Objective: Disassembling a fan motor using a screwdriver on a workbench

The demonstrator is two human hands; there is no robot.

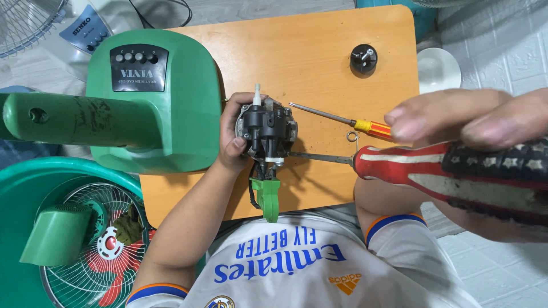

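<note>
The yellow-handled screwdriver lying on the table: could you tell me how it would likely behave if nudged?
The yellow-handled screwdriver looks stiff, with a thin metal shaft. Its rounded handle suggests it may roll on the smooth orange table. It probably is light.

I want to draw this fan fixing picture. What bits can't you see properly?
- Head view: the right hand is close and blurred; its fingers can't be told apart.
- The screwdriver tip is hidden behind the fan motor.
- The left hand palm is hidden by the motor.
- The small hook is too tiny to identify.
</note>
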